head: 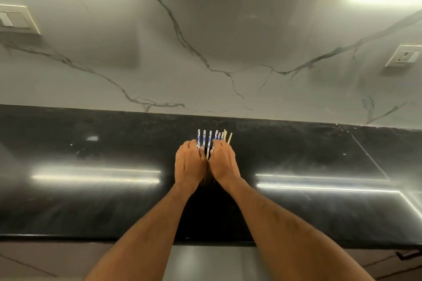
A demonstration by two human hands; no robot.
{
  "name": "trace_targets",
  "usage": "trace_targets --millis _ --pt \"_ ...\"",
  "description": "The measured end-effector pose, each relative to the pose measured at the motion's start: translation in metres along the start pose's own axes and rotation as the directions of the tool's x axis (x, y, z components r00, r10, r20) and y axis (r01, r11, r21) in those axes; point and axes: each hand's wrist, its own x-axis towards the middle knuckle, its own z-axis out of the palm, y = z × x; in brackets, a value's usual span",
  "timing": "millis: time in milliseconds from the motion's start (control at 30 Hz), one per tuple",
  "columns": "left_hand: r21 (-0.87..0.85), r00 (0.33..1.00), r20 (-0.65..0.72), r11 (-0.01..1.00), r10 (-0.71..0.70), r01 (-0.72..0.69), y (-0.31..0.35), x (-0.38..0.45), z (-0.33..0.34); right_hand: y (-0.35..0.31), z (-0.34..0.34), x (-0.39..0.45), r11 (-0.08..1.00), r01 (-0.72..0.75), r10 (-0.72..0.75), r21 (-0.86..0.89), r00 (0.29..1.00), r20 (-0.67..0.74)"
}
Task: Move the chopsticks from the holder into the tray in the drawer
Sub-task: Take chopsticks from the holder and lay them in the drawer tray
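A bundle of chopsticks (210,137) stands above the black countertop (91,201), their blue-and-white patterned ends and a few plain wooden ones fanning out above my fingers. My left hand (188,164) and my right hand (225,163) are side by side, both wrapped around the bundle. The lower ends of the sticks show between my wrists. The holder is hidden behind my hands, if it is there. No drawer or tray is in view.
A white marble backsplash (205,52) rises behind the counter. A switch plate (16,19) is on the wall at left and a socket (404,56) at right. The counter's front edge runs below my forearms, with floor beneath.
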Motion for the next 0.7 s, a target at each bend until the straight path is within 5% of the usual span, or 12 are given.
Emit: trace_targets --millis 267,700 --pt "-0.095 0.987 0.106 0.987 -0.118 0.129 -0.008 0.026 0.015 -0.001 0.016 0.017 0.990 -0.086 0.099 0.114 0.988 -0.116" --pt "-0.354 0.974 0.151 0.911 -0.166 0.211 -0.015 0.033 0.021 -0.006 0.025 0.037 0.943 -0.231 0.238 0.240 0.971 -0.002"
